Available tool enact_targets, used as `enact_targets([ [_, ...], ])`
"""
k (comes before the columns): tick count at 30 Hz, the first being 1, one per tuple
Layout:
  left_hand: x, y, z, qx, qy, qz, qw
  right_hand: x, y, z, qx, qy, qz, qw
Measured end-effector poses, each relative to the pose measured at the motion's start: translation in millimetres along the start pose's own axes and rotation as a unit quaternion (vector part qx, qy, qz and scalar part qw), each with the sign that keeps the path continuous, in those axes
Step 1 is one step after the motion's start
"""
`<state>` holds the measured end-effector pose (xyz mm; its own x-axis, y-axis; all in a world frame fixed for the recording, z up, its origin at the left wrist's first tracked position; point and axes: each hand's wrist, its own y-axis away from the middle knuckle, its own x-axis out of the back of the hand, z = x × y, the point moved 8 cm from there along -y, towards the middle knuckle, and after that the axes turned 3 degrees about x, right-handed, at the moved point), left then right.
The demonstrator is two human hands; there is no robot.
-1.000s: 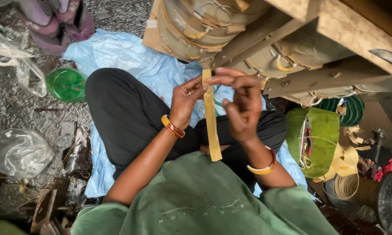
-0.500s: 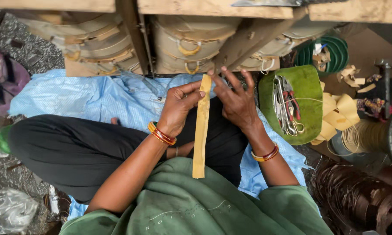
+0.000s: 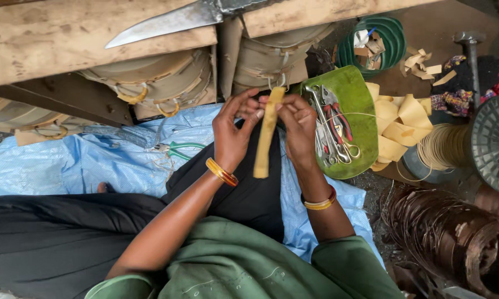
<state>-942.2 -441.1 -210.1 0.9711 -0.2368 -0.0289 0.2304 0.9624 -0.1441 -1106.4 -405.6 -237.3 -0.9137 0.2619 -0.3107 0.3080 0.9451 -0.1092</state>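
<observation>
Both hands now sit higher, beside the green tray point(image 3: 352, 99); left hand point(image 3: 233, 135) and right hand point(image 3: 298, 127) pinch the tan strip's point(image 3: 265, 141) top end, which hangs unfinished, still straight.

1 tan strip point(image 3: 264, 138), held by 2 hands: left hand point(image 3: 233, 133), right hand point(image 3: 299, 124). 1 green tray point(image 3: 360, 97) w/ several metal tools, exact no. unclear. 1 big knife blade point(image 3: 166, 23). 1 green-handled pliers point(image 3: 177, 149). 1 hammer point(image 3: 470, 47). 1 green coil point(image 3: 396, 33).
</observation>
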Motion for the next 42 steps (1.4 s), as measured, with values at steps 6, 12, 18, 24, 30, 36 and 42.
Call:
enact_targets([
  [6,-34,-31,8,-0.132,-0.157,0.092,0.974,39,-47,-18,0.138,0.228,0.071,0.961],
  [12,-46,-40,-5,-0.146,-0.137,0.119,0.973,22,-71,-12,0.145,0.341,-0.028,0.928],
  [18,-44,-56,-38,-0.124,-0.163,0.138,0.969,15,-86,-17,0.071,0.27,-0.142,0.95],
  [24,-41,-59,-53,-0.177,-0.186,0.134,0.957,13,-82,-24,0.109,0.414,-0.064,0.902],
  [30,-40,-59,-39,-0.295,-0.29,0.088,0.906,1,-76,-28,0.154,0.462,-0.086,0.869],
  [36,-35,-58,-41,-0.238,-0.2,0.113,0.944,-5,-75,-28,0.183,0.494,-0.04,0.849],
  [42,-40,-69,-47,-0.225,-0.202,0.136,0.943,-10,-71,-39,0.23,0.515,-0.109,0.818],
])
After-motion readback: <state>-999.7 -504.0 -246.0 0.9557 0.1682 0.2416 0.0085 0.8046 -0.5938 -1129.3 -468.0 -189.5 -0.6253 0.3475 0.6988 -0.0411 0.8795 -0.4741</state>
